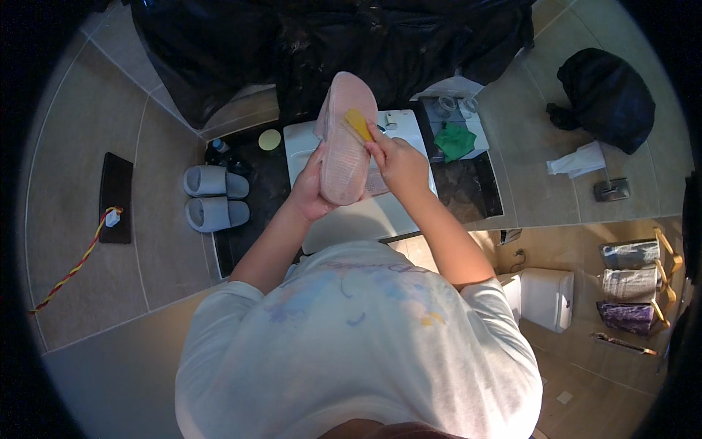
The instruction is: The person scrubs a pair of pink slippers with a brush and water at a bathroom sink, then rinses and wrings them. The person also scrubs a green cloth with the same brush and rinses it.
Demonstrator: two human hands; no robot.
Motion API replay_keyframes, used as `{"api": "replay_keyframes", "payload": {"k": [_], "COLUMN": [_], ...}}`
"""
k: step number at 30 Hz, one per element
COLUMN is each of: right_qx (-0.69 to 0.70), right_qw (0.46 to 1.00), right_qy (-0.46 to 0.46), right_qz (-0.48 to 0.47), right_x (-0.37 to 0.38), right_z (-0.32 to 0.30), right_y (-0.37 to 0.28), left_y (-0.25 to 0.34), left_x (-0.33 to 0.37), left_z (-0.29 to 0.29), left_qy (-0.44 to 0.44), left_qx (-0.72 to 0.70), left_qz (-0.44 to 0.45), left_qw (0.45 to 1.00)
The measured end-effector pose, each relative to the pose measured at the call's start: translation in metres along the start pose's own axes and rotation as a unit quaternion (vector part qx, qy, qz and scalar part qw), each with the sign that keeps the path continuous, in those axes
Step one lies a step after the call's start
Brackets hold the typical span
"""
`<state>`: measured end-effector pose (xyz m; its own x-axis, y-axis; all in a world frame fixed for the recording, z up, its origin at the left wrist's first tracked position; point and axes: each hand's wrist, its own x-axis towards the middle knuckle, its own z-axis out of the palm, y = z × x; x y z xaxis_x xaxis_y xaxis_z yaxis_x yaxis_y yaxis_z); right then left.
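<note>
A pink slide slipper (345, 164) is held up over the white washbasin (298, 139), its long flat face toward me and its strap at the left edge. My left hand (313, 189) grips it low on its left side, fingers partly hidden behind it. In my right hand (401, 162) is a small yellow scrubbing brush (358, 123), whose bristles lie against the upper part of the slipper. Whitish streaks, perhaps suds, show on the slipper. Part of another pink item (376, 183) shows in the basin behind, too covered to make out.
A pair of grey slippers (213, 197) stands on the dark counter (267, 172) at left, near a round pale yellow lid (270, 140). At right lie a green cloth (455, 142) and glass jars (444, 107). Black plastic sheeting (329, 44) hangs behind; a toilet (545, 296) is lower right.
</note>
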<state>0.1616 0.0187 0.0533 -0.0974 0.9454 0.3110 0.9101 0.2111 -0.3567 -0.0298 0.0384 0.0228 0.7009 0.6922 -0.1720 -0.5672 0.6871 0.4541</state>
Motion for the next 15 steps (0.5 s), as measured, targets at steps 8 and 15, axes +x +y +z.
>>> {"api": "replay_keyframes", "payload": {"k": [8,15], "right_qx": [0.071,0.08], "right_qw": [0.994,0.996], "right_qy": [0.012,0.033], "right_qz": [-0.088,-0.031], "right_x": [-0.053,-0.054], "right_z": [0.009,0.015], "right_y": [-0.028,0.001], "left_y": [-0.003,-0.006], "left_x": [0.008,0.009], "left_z": [-0.002,0.006], "left_qy": [0.216,0.168], "left_qx": [-0.049,-0.072], "left_qz": [0.053,0.091], "left_qw": [0.974,0.979]}}
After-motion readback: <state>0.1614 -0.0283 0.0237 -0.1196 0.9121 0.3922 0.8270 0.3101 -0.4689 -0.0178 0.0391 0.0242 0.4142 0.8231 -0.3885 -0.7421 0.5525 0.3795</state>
